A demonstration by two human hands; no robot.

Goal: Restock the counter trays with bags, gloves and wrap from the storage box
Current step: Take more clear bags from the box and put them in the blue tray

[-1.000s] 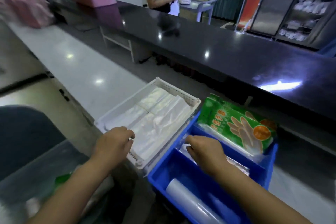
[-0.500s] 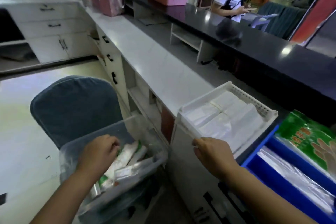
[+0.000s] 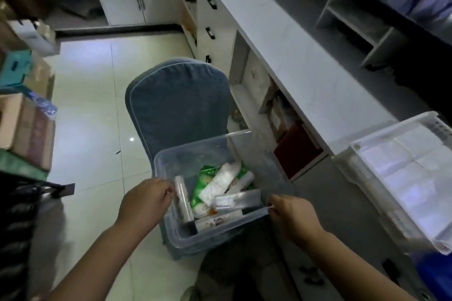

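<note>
Fingers (image 3: 166, 190), left hand (image 3: 144, 203): curled round the upper end of a roll of wrap (image 3: 182, 203) that stands slanted against the near-left wall of the storage box (image 3: 195, 154). The grip looks closed, though the fingertips are partly hidden. Fingers, right hand (image 3: 291, 217): pinched on the near-right rim of the box, holding nothing else

Storage box: clear plastic, lid off, resting on the seat of a blue chair (image 3: 178, 95) just beside the counter (image 3: 305, 61). Contents: the roll; green glove packs (image 3: 205, 173); a white bundle of bags (image 3: 222, 183); long flat cartons (image 3: 237, 199), labels too blurred to read

White tray (image 3: 355, 148): at the counter edge on the right, filled with folded clear bags (image 3: 411, 166). Blue tray (image 3: 435, 273): only a corner shows, bottom right

Change: a second ago both hands were at the trays. Half a second ago the left was already down in the box and the right still on the white tray's rim. Now the right has come over to steady the box and the left has settled on the roll

Reading: the bags look stocked, so the wrap is judged the next item out. Lift it straight up to clear the cartons lying beside its foot
</note>
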